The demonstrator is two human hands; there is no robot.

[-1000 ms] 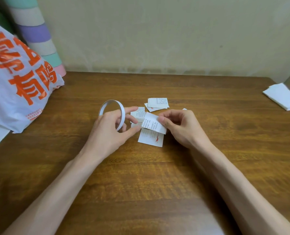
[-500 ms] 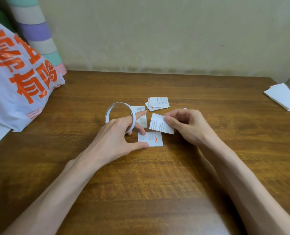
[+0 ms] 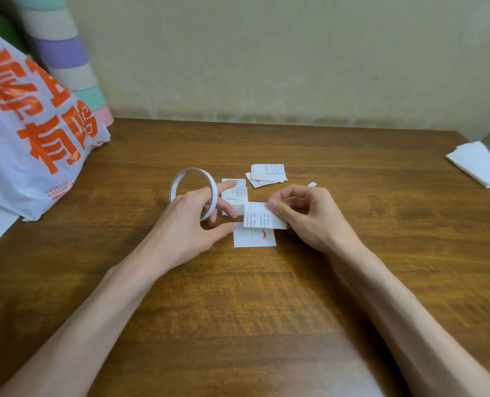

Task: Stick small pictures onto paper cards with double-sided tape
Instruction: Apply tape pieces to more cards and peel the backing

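We note tape ring (image 3: pixel 214 193) in left hand (image 3: pixel 186 224), left of centre. Just right: printed stack (image 3: pixel 235 196); behind it, second stack (image 3: pixel 269 171). Card (image 3: pixel 252 240) on table (image 3: pixel 266 310) nearest us; slip (image 3: pixel 261 214) in right hand (image 3: pixel 312 219) overlaps its far edge. Bag (image 3: pixel 31 138) far left, folded paper (image 3: pixel 478 164) far right.

Brown wood table (image 3: pixel 352 282) against beige wall (image 3: pixel 266 53); white bag (image 3: pixel 23 156) left, striped roll (image 3: pixel 66 53) behind it, perhaps mat; soft light.
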